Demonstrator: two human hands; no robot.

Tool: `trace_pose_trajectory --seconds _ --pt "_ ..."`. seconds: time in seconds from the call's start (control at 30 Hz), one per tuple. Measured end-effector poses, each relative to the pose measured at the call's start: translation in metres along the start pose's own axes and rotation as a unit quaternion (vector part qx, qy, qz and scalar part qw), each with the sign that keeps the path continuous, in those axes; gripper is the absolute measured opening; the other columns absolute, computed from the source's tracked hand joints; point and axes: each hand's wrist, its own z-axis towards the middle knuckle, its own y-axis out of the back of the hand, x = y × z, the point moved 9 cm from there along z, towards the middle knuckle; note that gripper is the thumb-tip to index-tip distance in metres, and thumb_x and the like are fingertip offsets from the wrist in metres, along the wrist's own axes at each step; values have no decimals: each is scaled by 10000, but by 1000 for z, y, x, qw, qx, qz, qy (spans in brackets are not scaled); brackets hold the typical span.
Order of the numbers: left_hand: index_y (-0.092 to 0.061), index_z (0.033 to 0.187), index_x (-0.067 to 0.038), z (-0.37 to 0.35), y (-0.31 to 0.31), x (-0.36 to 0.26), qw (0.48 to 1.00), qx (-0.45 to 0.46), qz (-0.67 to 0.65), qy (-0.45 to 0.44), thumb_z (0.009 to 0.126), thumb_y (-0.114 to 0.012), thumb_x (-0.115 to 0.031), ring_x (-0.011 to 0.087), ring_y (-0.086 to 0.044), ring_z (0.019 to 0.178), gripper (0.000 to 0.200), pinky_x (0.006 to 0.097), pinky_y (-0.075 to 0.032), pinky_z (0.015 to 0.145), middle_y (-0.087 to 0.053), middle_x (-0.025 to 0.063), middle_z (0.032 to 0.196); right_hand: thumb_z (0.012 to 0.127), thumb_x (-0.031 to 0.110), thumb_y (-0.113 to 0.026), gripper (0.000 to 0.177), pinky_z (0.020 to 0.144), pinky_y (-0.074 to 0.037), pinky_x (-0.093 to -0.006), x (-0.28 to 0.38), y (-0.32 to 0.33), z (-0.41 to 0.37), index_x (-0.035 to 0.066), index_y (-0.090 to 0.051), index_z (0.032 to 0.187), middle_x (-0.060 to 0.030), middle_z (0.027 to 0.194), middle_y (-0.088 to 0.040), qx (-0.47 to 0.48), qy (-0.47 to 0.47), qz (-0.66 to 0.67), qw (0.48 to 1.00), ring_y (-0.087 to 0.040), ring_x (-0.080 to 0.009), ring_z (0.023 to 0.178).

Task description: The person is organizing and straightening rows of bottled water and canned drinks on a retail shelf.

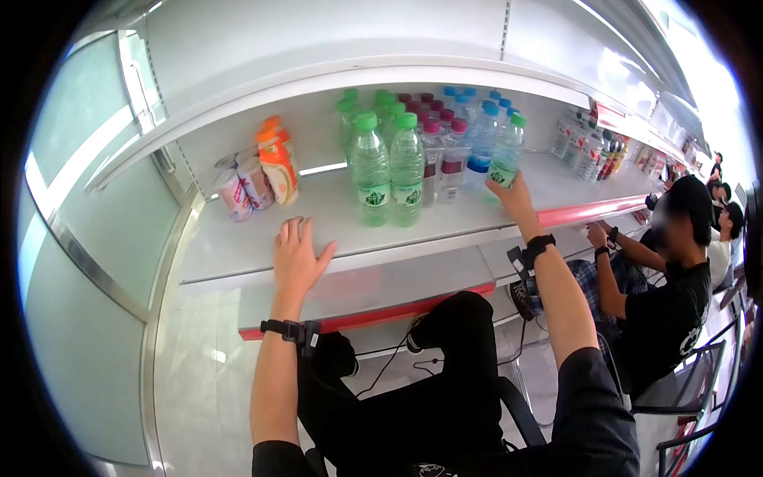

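My right hand (pixel 515 196) is wrapped round the lower part of a green-capped water bottle (pixel 507 151), which stands upright at the right of the bottle group. My left hand (pixel 296 253) rests on the front of the white shelf (pixel 334 203), fingers spread, holding nothing. Two green-capped bottles (pixel 371 171) stand at the front of the group, with more green caps behind them. Beside them are clear bottles with dark pink caps (pixel 454 155) and blue-capped bottles (pixel 483 137).
Left on the shelf are orange-capped bottles (pixel 278 167) and pink-and-white cans (pixel 245 187). More bottles (pixel 590 155) stand farther right. An upper shelf (pixel 358 75) overhangs the bottles. A seated person in black (pixel 668 306) is close on my right. A lower shelf (pixel 373 298) lies beneath.
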Motion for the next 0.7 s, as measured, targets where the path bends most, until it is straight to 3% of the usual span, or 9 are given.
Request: trace_pose_trajectory --seconds 0.07,0.13,0.23,0.3,0.37,0.57,0.63,0.67,0.7 --pt "-559 1220 -4 -1 -1 0 1000 4 -4 -4 853 -688 -407 338 -478 1196 560 456 -420 948 -547 157 1233 768 434 -810 756 911 -478 -446 -9 -5 -7 -37 -480 1260 -237 1196 -594 -15 33 12 999 -606 -388 1084" --pt "-559 1220 -9 -2 -1 2 1000 2 5 6 861 -684 -407 344 -483 1188 551 452 -417 955 -556 160 1218 771 417 -819 754 907 -474 -443 6 10 -31 -43 -489 1269 -218 1218 -549 -136 83 -49 986 -588 -370 1070" --pt "-566 1197 -20 2 1 11 998 -19 -44 28 865 -688 -388 362 -499 1154 511 457 -426 948 -567 170 1200 786 401 -813 757 831 -490 -416 17 14 -40 -56 -475 1287 -199 1214 -536 -158 95 -31 982 -608 -315 923" --pt "-573 1172 -25 8 7 23 994 -38 -94 47 861 -696 -369 373 -512 1127 480 466 -438 935 -568 178 1198 818 365 -791 690 741 -489 -382 15 23 -46 -61 -476 1260 -181 1217 -517 -182 28 -15 983 -589 -256 780" --pt "-549 1187 -39 13 -7 52 957 5 -226 182 868 -696 -325 390 -530 1101 452 465 -463 908 -576 176 1189 837 340 -775 645 713 -483 -368 17 22 -50 -62 -476 1244 -176 1219 -507 -190 46 -10 981 -573 -234 734" --pt "-479 1236 -19 94 9 94 981 -114 -79 137 858 -705 -325 393 -542 1119 537 476 -491 875 -561 226 1195 875 269 -736 532 685 -478 -354 14 23 -52 -57 -476 1205 -166 1196 -490 -213 70 -1 975 -552 -204 686" --pt "-484 1211 -15 122 26 101 969 -113 6 220 821 -734 -360 407 -588 1078 577 480 -505 874 -587 245 1163 875 260 -736 527 684 -477 -354 13 24 -52 -57 -476 1205 -165 1192 -490 -213 70 -7 974 -550 -200 684" --pt "-484 1211 -15 137 27 103 969 -111 7 219 821 -734 -360 407 -588 1078 577 480 -505 874 -587 245 1163 872 250 -736 519 682 -475 -353 14 25 -53 -56 -478 1201 -164 1189 -490 -213 69 5 975 -549 -196 688" --pt "-485 1204 -16 150 19 114 964 -62 -1 258 795 -751 -373 417 -612 1041 605 482 -515 864 -604 246 1141 870 241 -737 511 679 -474 -352 14 24 -53 -56 -479 1197 -163 1187 -491 -212 69 17 975 -549 -193 692"
